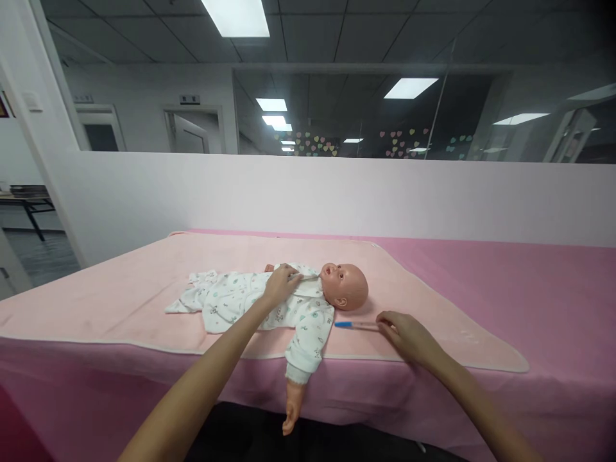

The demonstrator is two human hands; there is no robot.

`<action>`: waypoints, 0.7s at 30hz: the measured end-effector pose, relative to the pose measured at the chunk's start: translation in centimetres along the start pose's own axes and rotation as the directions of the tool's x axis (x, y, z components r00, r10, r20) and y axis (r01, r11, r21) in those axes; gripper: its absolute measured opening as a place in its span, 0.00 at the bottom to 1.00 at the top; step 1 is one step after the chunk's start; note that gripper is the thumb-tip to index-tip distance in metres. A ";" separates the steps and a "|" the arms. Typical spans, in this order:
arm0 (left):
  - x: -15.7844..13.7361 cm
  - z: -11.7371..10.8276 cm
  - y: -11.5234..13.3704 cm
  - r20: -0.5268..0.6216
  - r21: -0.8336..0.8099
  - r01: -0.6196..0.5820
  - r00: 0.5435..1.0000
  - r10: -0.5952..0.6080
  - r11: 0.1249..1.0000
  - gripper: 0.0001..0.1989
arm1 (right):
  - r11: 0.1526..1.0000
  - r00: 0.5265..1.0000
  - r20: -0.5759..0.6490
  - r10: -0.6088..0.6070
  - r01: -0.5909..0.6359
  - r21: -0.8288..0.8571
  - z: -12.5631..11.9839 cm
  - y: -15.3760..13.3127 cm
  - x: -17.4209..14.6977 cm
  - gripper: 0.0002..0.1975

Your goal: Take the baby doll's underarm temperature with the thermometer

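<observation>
A baby doll [346, 285] lies on its back, head to the right, dressed in a white printed outfit [231, 298]. My left hand [282, 283] is over the doll's chest, its fingers closed at the front edge of the outfit near the collar. Beside the doll's head, my right hand [404, 333] pinches one end of a slim pale stick with a blue tip [344, 325]. That blue tip points left, toward the doll's shoulder. The exact kind of stick is too small to tell. One doll arm [292, 401] hangs over the table's front edge.
Beneath the doll is a peach mat [120, 289] with a pale border, laid over a pink cloth [553, 308] on the table. A low white partition [337, 196] stands behind, with glass above it. At far left is a dark-legged table [31, 208].
</observation>
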State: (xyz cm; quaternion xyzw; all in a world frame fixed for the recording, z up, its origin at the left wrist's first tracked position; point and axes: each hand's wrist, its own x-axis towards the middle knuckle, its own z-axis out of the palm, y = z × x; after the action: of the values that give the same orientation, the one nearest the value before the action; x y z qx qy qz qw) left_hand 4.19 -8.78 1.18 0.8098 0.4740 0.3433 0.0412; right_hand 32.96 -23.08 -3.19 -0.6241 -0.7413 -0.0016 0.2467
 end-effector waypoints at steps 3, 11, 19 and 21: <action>1.9 0.4 -0.5 -0.013 0.024 0.275 0.961 -0.275 0.961 0.19 | 0.999 0.996 -0.085 -0.035 0.033 -0.019 -3.4 -2.1 0.5 0.12; 5.0 -0.7 -0.8 -0.051 0.239 0.249 0.968 -0.244 0.938 0.14 | 0.985 0.962 -0.220 -0.163 0.146 -0.093 -6.9 -10.1 7.0 0.10; 5.7 -2.7 0.7 0.057 0.464 -0.138 0.990 0.127 0.875 0.16 | 0.996 0.988 -0.140 0.062 -0.070 -0.053 -0.6 -13.0 15.3 0.06; 5.6 -2.8 1.1 0.089 0.474 -0.195 0.981 0.173 0.858 0.15 | 0.997 0.985 -0.154 0.076 -0.076 0.006 0.9 -13.7 17.0 0.08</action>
State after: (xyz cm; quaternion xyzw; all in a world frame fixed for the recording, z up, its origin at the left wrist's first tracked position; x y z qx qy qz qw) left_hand 5.10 -5.63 6.59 0.8434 0.4638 0.1994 -0.1837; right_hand 18.29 -10.06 6.45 -0.6501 -0.6955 -0.0405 0.3033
